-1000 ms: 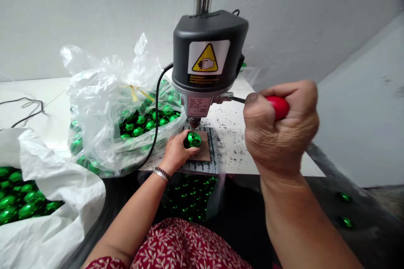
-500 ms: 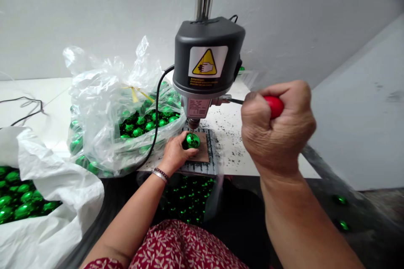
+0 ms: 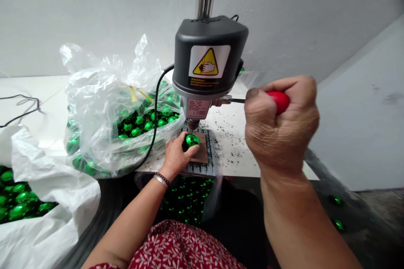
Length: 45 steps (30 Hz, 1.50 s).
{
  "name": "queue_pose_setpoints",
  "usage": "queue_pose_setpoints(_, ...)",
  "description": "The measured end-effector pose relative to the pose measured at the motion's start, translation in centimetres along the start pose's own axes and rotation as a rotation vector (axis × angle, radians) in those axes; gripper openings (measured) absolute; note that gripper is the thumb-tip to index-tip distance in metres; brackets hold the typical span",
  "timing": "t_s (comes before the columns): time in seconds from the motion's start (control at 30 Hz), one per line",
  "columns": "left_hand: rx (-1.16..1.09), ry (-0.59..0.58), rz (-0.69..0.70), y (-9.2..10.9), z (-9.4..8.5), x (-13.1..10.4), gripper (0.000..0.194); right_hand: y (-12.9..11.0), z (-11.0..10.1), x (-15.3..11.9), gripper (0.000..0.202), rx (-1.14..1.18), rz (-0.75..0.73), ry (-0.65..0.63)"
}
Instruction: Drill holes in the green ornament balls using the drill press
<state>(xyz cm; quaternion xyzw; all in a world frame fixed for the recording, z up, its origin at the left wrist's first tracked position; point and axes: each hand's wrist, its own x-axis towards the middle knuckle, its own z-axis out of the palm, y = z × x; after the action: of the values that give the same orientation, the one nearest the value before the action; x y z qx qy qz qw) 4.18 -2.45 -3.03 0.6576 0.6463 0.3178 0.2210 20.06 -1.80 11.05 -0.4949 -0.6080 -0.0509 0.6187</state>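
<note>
My left hand [image 3: 179, 152] grips a shiny green ball [image 3: 192, 140] between thumb and fingers. The ball rests on a brown board [image 3: 202, 151] beneath the chuck [image 3: 193, 124] of a dark grey drill press [image 3: 210, 59]. A thin bit reaches down from the chuck to the ball's top; whether it has gone in I cannot tell. At the right, my right hand [image 3: 282, 122] is wrapped round the red knob [image 3: 278, 100] of the press's feed lever [image 3: 236, 100].
Left of the press, a clear plastic bag [image 3: 94, 113] holds several green balls. A white sack [image 3: 59, 197] with more balls lies at lower left. Black shavings [image 3: 232, 147] litter the white table. A black cable [image 3: 155, 122] hangs before the bag. More green balls [image 3: 186, 199] lie below the table edge.
My right hand appears slightly farther right, still on the lever knob. My left hand keeps the ball under the bit. The view has shifted a little.
</note>
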Motion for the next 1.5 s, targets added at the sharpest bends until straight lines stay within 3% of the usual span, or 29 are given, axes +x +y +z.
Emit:
queue_pose_setpoints(0.3,0.129,0.051,-0.068,-0.1,0.7,-0.5,0.045,0.1,0.0,-0.1,0.017,0.021,-0.013,-0.01)
queue_pose_setpoints(0.8,0.146,0.035,-0.066,0.1,0.6,-0.4,0.043,-0.1,-0.2,-0.6,0.017,0.007,-0.02,0.073)
queue_pose_setpoints(1.03,0.142,0.026,-0.074,0.2,0.6,-0.4,0.045,0.1,-0.4,-1.1,0.012,-0.027,0.009,0.012)
queue_pose_setpoints(1.5,0.096,-0.003,-0.08,0.3,0.3,-0.5,0.044,0.9,0.0,-3.2,0.013,-0.023,-0.153,0.139)
